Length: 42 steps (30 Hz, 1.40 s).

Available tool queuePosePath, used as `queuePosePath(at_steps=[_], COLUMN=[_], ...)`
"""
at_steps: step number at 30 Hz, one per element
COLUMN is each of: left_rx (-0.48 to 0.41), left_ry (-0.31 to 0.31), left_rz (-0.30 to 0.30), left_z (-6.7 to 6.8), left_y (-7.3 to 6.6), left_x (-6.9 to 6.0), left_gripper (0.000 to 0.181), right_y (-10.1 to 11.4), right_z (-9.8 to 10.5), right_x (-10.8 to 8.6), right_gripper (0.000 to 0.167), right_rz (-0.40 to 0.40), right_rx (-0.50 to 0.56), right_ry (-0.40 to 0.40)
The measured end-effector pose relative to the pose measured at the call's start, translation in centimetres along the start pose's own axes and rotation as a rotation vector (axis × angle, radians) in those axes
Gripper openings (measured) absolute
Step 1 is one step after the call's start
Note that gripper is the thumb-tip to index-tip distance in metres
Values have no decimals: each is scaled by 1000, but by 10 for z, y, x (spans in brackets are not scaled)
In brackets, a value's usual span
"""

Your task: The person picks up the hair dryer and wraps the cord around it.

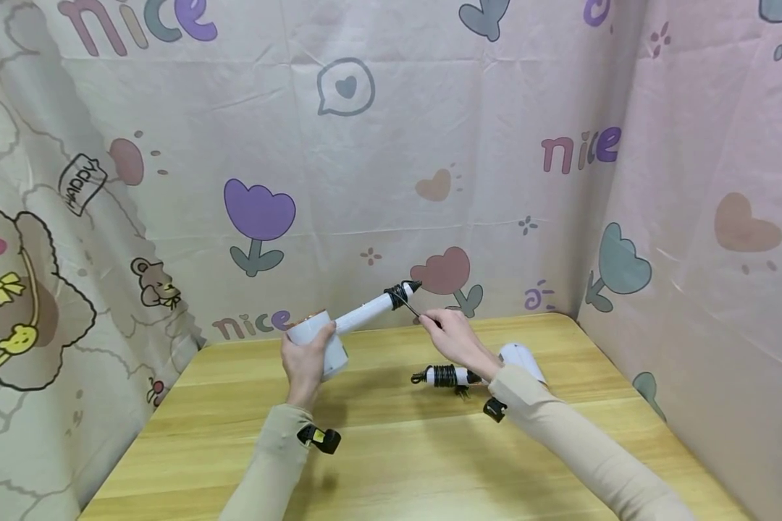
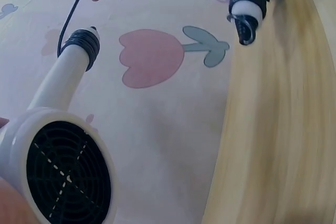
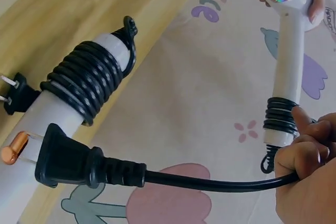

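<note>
My left hand (image 1: 303, 362) grips a white hair dryer (image 1: 365, 314) by its head, above the table, with the handle slanting up to the right. Several turns of black cord (image 3: 281, 115) circle the end of that handle. A free length of this cord is pinched by my right hand (image 1: 455, 336), held just right of the handle's end. In the right wrist view the cord runs from the hand to a black two-pin plug (image 3: 65, 156). Below the right hand lies a second white hair dryer (image 1: 521, 358), its black cord (image 3: 84, 82) wound round the handle; my forearm partly covers it.
Everything is over a wooden table (image 1: 378, 456). A printed cloth (image 1: 345, 159) hangs behind its back edge and along both sides. The second dryer's own plug (image 3: 20, 95) sticks out beside its handle.
</note>
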<state>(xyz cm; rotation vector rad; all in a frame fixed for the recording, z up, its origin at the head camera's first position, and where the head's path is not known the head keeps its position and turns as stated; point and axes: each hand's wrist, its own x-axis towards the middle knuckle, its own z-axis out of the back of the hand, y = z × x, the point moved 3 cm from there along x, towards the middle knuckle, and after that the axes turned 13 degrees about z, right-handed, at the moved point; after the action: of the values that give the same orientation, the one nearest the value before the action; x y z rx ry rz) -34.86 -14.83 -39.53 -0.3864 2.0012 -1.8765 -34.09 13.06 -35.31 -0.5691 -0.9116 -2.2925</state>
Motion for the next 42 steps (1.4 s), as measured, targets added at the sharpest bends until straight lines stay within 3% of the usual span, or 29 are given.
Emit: queuePosePath(at_steps=[4,9,13,17,21,24,27,33,39,42], left_rx=[-99,-156,-141,-128,-186,-271,-347,-375,-427,-396], left_ry=[53,52,28,-13,-4,56,132,253,460,517], left_rz=[63,105,98,54,58,127,229,364,445,463], left_z=[-5,-8,-11,-14,-16,-17,-16,-11,-8,-7], left_y=[2,4,4,1,0,1,5,8,6,7], left_x=[-1,-1,-3,-5,-6,-5,-2,2,5,6], left_gripper=[74,73,77,78,71,61,55,57,49,48], right_y=[-3,-6,-2,3,5,2,-3,-28,-58,-69], right_z=[0,-2,-6,-10,-14,-16,-14,-5,5,9], right_x=[-4,-7,-7,-6,-6,-6,-7,-6,-7,-7], right_gripper=[30,29,27,26,26,28,29,29,30,29], right_rz=[-22,-29,27,77,101,92,42,-118,-195,-196], right_rx=[22,36,4,-6,-4,30,143,363,379,354], right_ry=[11,0,-12,-13,-4,27,91,231,369,385])
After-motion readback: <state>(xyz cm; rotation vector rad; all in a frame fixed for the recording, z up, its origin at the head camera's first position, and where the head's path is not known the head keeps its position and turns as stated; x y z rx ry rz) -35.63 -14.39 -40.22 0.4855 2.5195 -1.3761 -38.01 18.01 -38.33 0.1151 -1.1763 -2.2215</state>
